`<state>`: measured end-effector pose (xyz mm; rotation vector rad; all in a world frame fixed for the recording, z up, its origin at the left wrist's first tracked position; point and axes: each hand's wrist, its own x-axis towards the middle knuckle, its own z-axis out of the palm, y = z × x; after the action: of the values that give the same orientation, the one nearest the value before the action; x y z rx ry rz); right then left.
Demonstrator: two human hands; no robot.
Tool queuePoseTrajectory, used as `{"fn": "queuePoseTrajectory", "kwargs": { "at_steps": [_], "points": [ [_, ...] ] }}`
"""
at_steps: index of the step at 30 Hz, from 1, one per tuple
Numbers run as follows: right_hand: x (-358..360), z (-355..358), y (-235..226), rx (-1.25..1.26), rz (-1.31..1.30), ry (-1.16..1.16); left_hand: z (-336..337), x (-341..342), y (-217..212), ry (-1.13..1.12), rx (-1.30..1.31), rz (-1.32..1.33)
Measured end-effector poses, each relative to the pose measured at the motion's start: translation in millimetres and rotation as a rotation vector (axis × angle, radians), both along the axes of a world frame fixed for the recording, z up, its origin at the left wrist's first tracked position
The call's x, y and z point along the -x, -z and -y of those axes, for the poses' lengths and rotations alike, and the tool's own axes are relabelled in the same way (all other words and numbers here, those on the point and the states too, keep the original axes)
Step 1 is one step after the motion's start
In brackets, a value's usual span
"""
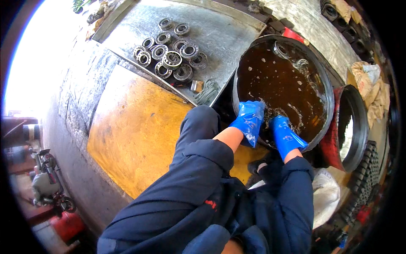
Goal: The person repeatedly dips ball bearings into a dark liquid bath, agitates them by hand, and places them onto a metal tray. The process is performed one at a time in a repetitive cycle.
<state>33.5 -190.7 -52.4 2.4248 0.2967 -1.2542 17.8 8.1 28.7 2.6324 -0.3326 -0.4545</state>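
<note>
Both my hands wear blue rubber gloves and reach over the near rim of a round metal drum [328,98] holding dark brown liquid [270,80]. My left hand [250,120] is closed, its fingers bent down at the near left side. Beside it, my right hand [284,132] has its fingers pressed together and dipped into the liquid. Foam and ripples show between the two hands. Whatever they grip is hidden by the gloves and the murky liquid. A metal bearing ring [281,50] shows at the drum's far edge, apart from my hands.
Left of the drum, a metal tray [230,31] bears several bearings [172,60], a brush [196,86] and a grey-green rag [207,92]. A yellow board [131,127] lies nearer. A red drum [331,146] lies tipped at the right, with a white sack [325,194] below it.
</note>
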Motion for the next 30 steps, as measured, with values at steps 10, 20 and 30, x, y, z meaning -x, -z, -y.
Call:
{"fn": "queuePoseTrajectory", "kwargs": {
  "at_steps": [10,20,30],
  "points": [
    [38.5,15.7,-7.3,-0.631,0.495,0.713,0.2,-1.1,-8.4,-0.024,-0.050,-0.035],
    [43.8,54.5,22.6,-0.512,0.560,0.682,19.8,-5.2,-1.3,-0.018,-0.125,0.000],
    [8.5,-23.1,-40.1,-0.093,0.010,0.030,1.8,0.5,0.7,-0.046,-0.112,-0.015]
  ]
}}
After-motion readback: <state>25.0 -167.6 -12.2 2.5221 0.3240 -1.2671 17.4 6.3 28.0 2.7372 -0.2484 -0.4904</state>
